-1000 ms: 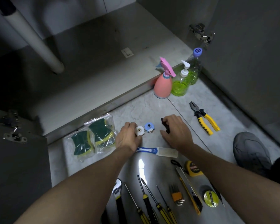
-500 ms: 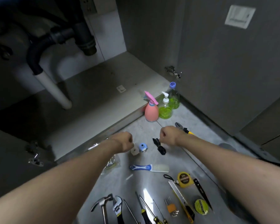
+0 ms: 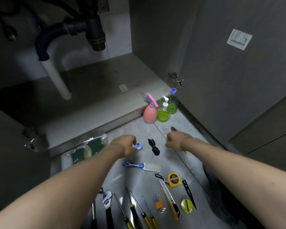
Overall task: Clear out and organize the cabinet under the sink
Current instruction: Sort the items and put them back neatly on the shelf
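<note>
The cabinet (image 3: pixel 92 90) under the sink was seen open, its floor bare apart from a white drain pipe (image 3: pixel 56 76). The things were laid on the tiled floor (image 3: pixel 135 126) in front of it. The left hand (image 3: pixel 124 144) was held curled, loosely clenched, just beside a small blue cap (image 3: pixel 138 145); whether the cap was touched could not be told. The right hand (image 3: pixel 175 140) was clenched too, with nothing seen in it. Between the hands a black fitting (image 3: pixel 153 147) was lying. A pink spray bottle (image 3: pixel 150 113) and a green soap pump (image 3: pixel 163 113) stood against the cabinet's front edge. Nearer than the cap, "2m" could be read on a yellow tape measure (image 3: pixel 173 180). The door sticker (image 3: pixel 239 39) was too blurred to read.
</note>
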### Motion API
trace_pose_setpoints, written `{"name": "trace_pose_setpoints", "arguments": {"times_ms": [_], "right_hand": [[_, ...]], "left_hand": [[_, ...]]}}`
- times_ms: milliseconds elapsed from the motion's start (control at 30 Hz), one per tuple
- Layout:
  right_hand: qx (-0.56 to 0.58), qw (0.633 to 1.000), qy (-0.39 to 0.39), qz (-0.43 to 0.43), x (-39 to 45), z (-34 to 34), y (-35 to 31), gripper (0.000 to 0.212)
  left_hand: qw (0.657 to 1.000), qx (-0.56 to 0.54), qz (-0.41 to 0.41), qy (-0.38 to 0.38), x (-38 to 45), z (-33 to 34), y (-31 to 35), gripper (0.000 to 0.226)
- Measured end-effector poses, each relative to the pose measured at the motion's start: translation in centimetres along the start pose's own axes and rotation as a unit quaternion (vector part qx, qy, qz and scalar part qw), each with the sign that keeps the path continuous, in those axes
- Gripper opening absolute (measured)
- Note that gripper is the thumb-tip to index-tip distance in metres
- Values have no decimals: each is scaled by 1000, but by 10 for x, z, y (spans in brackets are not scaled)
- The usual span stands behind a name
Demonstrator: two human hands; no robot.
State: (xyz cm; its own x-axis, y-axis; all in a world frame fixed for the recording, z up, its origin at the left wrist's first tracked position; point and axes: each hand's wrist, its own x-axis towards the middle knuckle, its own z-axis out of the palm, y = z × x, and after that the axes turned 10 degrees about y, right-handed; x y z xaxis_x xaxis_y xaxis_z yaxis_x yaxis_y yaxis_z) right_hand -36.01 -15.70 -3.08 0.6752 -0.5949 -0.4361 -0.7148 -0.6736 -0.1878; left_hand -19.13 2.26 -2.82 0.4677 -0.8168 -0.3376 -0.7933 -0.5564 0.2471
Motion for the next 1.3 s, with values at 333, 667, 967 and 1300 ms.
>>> {"name": "trace_pose_setpoints", "arguments": {"times_ms": [333,667,967,1300], "right_hand": [[51,998,-10,26,36,101,-7,28],[116,984,101,85,80,146,-9,22],[259,938,166,160,110,117,1,19],[313,925,169,136,135,128,-41,16]], "left_hand": [[999,-24,-15,-39,5,147,-7,35],[995,-15,75,-65,9,142,-31,24],[936,-264,-182,143,32,102,-46,22],[846,-297,-426,117,84,113,-73,27]]}}
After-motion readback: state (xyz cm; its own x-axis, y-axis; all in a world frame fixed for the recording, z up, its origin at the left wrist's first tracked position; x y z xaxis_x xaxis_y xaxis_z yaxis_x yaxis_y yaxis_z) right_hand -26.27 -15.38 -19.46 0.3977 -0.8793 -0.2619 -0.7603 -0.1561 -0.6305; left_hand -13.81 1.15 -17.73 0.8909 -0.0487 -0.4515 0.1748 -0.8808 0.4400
